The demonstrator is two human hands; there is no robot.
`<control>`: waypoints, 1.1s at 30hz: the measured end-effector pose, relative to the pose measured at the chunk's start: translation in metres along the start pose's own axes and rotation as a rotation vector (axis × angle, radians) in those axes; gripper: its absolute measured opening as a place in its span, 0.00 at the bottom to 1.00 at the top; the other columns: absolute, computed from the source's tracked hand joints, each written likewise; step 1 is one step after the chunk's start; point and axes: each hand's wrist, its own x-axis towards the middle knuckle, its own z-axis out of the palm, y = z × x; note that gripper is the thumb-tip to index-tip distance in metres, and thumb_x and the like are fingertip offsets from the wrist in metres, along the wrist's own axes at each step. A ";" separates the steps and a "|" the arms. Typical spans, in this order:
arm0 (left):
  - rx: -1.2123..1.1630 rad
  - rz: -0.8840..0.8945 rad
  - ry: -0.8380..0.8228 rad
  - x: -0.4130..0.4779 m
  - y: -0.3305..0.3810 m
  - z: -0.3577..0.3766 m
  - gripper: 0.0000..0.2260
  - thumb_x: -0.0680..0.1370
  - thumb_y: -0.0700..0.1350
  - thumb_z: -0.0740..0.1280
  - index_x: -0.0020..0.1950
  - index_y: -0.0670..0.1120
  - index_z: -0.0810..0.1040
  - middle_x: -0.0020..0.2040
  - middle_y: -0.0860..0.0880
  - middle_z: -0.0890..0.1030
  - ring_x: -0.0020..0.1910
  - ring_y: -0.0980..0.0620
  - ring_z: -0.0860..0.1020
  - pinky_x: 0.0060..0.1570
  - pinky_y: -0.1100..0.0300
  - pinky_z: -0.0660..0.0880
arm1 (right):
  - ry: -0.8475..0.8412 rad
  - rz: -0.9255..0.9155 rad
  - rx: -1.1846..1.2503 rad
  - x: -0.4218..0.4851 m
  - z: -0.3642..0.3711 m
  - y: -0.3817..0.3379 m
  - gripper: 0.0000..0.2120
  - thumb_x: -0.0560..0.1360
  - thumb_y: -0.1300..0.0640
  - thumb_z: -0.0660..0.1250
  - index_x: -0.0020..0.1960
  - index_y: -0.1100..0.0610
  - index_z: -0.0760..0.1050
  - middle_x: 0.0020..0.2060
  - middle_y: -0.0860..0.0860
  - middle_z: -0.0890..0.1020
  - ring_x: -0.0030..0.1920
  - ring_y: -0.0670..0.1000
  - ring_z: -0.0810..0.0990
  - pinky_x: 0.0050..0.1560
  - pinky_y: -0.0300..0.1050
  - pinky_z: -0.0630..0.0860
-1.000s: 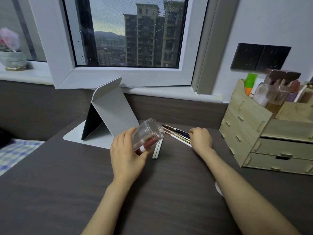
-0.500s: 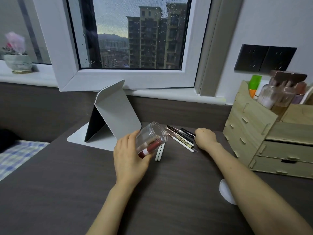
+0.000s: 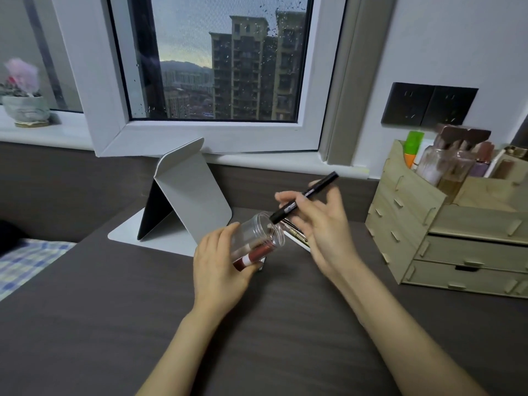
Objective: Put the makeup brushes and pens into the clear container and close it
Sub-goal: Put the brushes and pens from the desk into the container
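My left hand (image 3: 218,265) grips the clear container (image 3: 257,235), tilted on its side with its open mouth facing right. A dark red tube (image 3: 253,255) lies inside it. My right hand (image 3: 320,224) holds a black pen (image 3: 304,197) at a slant, its lower tip right at the container's mouth. Several more pens and brushes (image 3: 295,234) lie on the desk behind and under my right hand, partly hidden by it. A white pen end (image 3: 261,265) shows below the container.
A grey folding mirror stand (image 3: 188,195) stands behind the container on the dark wooden desk (image 3: 143,324). A wooden drawer organiser (image 3: 445,232) with bottles fills the right side. A window and its sill run along the back; a checked cloth (image 3: 25,264) lies at left.
My right hand has lifted off the pile on the desk with a black pen and brought its tip to the container's mouth. My left hand keeps the container tilted.
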 end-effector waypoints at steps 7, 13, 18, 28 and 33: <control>-0.058 -0.010 0.012 -0.001 0.002 -0.002 0.32 0.58 0.46 0.79 0.59 0.44 0.73 0.51 0.47 0.79 0.50 0.45 0.75 0.49 0.56 0.68 | -0.024 -0.026 -0.470 -0.009 0.006 0.026 0.07 0.74 0.62 0.68 0.49 0.52 0.79 0.58 0.45 0.80 0.53 0.37 0.78 0.54 0.28 0.72; -0.047 -0.017 0.007 -0.001 0.000 -0.001 0.32 0.58 0.47 0.79 0.59 0.45 0.73 0.51 0.47 0.79 0.50 0.45 0.74 0.49 0.56 0.67 | -0.092 0.112 -0.310 -0.010 0.000 0.032 0.13 0.79 0.56 0.60 0.54 0.60 0.81 0.50 0.36 0.79 0.64 0.42 0.72 0.63 0.33 0.66; -0.035 -0.064 0.065 0.000 -0.004 -0.001 0.32 0.58 0.45 0.79 0.59 0.43 0.73 0.52 0.45 0.79 0.51 0.43 0.74 0.50 0.55 0.67 | 0.336 0.046 -0.759 0.033 -0.043 0.062 0.14 0.77 0.57 0.61 0.40 0.60 0.82 0.40 0.56 0.85 0.47 0.57 0.81 0.49 0.49 0.75; -0.007 -0.072 0.089 0.002 -0.010 0.000 0.33 0.58 0.45 0.80 0.59 0.43 0.73 0.52 0.44 0.79 0.50 0.42 0.74 0.49 0.55 0.67 | 0.080 0.288 -1.695 0.098 -0.087 0.107 0.14 0.74 0.63 0.57 0.54 0.61 0.80 0.55 0.60 0.82 0.59 0.61 0.77 0.53 0.47 0.75; 0.009 -0.074 0.076 0.002 -0.010 0.003 0.32 0.58 0.46 0.79 0.60 0.43 0.73 0.52 0.45 0.79 0.51 0.42 0.74 0.48 0.53 0.68 | -0.029 0.364 -1.719 0.105 -0.082 0.101 0.10 0.72 0.63 0.58 0.44 0.59 0.78 0.54 0.61 0.82 0.58 0.62 0.78 0.47 0.45 0.74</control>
